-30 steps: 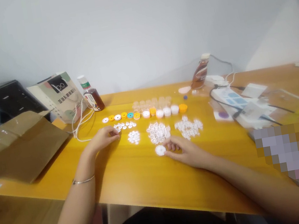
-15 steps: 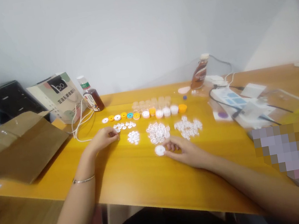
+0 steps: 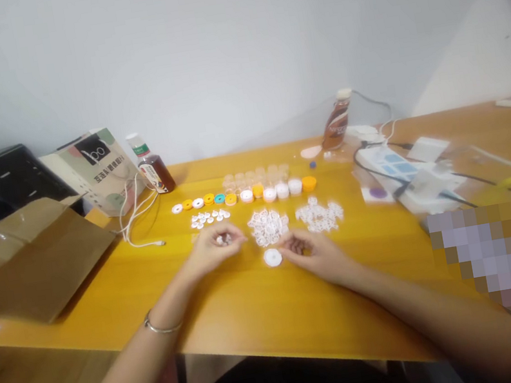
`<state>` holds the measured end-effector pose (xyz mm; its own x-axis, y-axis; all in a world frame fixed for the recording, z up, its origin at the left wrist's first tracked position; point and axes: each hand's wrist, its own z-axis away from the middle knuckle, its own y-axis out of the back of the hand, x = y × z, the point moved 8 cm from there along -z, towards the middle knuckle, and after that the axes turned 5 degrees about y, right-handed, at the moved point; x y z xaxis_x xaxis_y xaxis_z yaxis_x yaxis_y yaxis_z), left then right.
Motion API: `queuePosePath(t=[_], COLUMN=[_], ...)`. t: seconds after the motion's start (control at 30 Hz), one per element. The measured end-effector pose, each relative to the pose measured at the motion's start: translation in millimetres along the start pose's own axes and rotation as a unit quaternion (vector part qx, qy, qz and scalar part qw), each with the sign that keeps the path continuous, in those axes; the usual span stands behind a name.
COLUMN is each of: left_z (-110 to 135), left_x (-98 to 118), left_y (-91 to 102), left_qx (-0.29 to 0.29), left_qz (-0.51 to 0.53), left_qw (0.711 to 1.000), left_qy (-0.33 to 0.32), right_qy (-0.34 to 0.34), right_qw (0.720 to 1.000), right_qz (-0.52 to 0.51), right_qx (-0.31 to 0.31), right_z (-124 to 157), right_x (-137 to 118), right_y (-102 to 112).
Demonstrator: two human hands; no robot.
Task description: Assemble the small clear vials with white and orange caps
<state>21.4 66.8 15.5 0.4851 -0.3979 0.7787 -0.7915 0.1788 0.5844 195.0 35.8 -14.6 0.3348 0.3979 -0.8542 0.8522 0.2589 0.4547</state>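
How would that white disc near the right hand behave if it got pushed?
The white disc lies flat, so it would probably slide rather than roll or tip. Its low, plastic-looking body suggests it is light and fairly stiff. The smooth-looking tabletop may offer little grip.

A brown package (image 3: 34, 261) sits at the left end of the yellow-brown table (image 3: 235, 306), and behind it a printed carrier bag (image 3: 90, 173) stands beside a bottle of dark liquid (image 3: 158, 173) with a white cap. A white cable (image 3: 127, 232) loops in front of them. Toward the right, a second bottle (image 3: 336, 122) is near a power strip (image 3: 399, 169) — white, with blue panels — and the pale wall (image 3: 212, 48) rises behind.
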Motion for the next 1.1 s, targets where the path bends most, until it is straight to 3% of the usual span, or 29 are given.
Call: queuePosePath(t=[0.1,0.23,0.6,0.73,0.87,1.1], left_z=[3,5,5,8,14,21], left_x=[10,10,7,27,42,47], left_y=[-36.9,-55.9,-63.0,-53.7,-49.3,-52.7], left_qx=[-0.074,-0.113,-0.115,-0.069,-0.016,0.005], left_qz=[0.074,0.123,0.107,0.025,-0.080,-0.163], left_qw=[0.995,0.986,0.988,0.992,0.975,0.947], left_qy=[0.003,0.019,-0.009,-0.101,-0.206,-0.279], right_qy=[-0.014,-0.020,-0.032,-0.042,-0.061,-0.060], right_qw=[1.000,0.998,0.997,0.994,0.989,0.984], right_qz=[-0.025,-0.063,-0.068,-0.097,-0.136,-0.166], right_qx=[0.008,0.005,0.002,0.000,0.008,-0.008], right_z=[0,1,0,0,0,0], right_x=[0,-1,5,7,11,6], right_y=[-4,-10,-12,-10,-8,-10])
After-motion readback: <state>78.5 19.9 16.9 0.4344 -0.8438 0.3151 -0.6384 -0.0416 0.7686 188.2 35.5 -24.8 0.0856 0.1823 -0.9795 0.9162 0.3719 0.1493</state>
